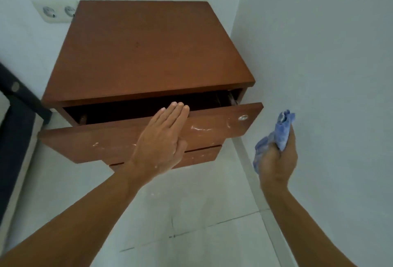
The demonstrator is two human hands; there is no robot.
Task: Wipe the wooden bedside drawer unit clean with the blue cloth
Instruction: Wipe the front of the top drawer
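Note:
The wooden bedside drawer unit (pixel 146 49) stands in a corner, seen from above. Its top drawer (pixel 221 124) is pulled partly out, with white smears and a small round knob on its front. My left hand (pixel 161 139) lies flat against that drawer front, fingers together, fingertips at the upper edge. My right hand (pixel 278 158) is held in the air to the right of the unit, closed around the crumpled blue cloth (pixel 276 136), which sticks out above and below the fist. A lower drawer front shows just beneath my left hand.
White walls close in behind and to the right of the unit. A double wall socket (pixel 57 12) sits at the back left. A dark bed frame (pixel 14 107) runs along the left edge. Pale floor tiles (pixel 191 213) lie in front.

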